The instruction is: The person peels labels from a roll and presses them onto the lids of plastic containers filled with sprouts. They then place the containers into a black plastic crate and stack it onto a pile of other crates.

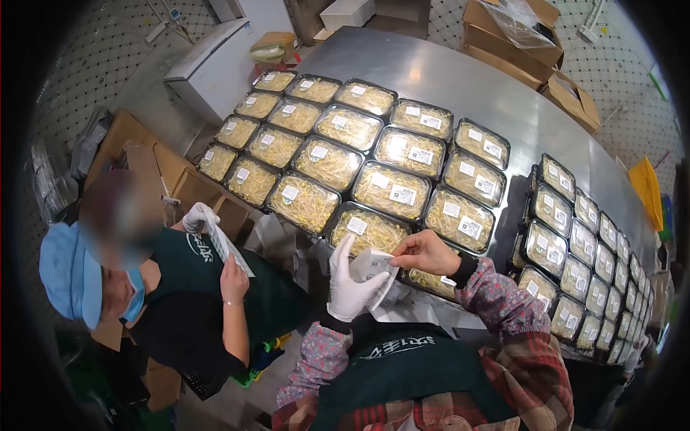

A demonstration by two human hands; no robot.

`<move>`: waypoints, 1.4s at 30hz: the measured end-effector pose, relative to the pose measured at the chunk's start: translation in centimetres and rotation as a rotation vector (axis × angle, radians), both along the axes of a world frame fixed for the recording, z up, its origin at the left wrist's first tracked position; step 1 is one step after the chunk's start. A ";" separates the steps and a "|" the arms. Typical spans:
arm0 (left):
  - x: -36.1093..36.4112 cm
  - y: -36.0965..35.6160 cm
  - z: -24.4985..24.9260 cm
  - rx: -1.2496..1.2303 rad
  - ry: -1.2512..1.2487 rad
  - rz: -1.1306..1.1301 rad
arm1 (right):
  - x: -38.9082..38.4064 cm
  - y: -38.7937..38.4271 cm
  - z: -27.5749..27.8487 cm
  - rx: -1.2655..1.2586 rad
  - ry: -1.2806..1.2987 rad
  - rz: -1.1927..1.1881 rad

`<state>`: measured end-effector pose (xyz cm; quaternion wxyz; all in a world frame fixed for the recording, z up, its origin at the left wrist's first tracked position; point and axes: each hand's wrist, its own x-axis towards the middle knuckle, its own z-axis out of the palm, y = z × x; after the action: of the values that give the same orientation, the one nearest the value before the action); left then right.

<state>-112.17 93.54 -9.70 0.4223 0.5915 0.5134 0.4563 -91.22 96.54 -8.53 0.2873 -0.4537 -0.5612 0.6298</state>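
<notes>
My left hand point(348, 289), in a white glove, is closed around a white roll of printed labels point(375, 264). With bare fingertips, my right hand point(430, 254) pinches the edge of the label strip at the roll's upper right. Just beyond both hands sits a black tray of bean sprouts point(370, 228) under clear film, bearing one white label. Another sprout tray point(435, 281) lies partly hidden below my right hand. Trays in the columns to the right carry two labels each, such as this sprout tray point(460, 218).
Rows of sprout trays point(334, 123) cover the near part of the steel table point(431, 65). Stacked trays point(550, 244) stand at the right. On the left, a co-worker in a blue cap point(68, 269) holds a label strip point(228, 248). Cardboard boxes point(503, 36) are beyond the table.
</notes>
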 end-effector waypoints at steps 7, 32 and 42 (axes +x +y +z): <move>0.3 -1.9 -2.8 -0.527 -0.491 -0.197 | -0.4 -2.3 0.6 0.284 -0.199 -0.071; -5.0 -8.6 -5.0 -0.305 -0.642 0.294 | -7.2 1.7 2.2 0.326 -0.192 0.513; -3.6 -4.6 -3.7 -0.295 -0.698 0.239 | -8.0 2.3 1.4 0.648 -0.184 0.450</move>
<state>-115.78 88.96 -13.38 0.5957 0.2700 0.4642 0.5973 -99.24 98.82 -7.10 0.2190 -0.2601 -0.8394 0.4240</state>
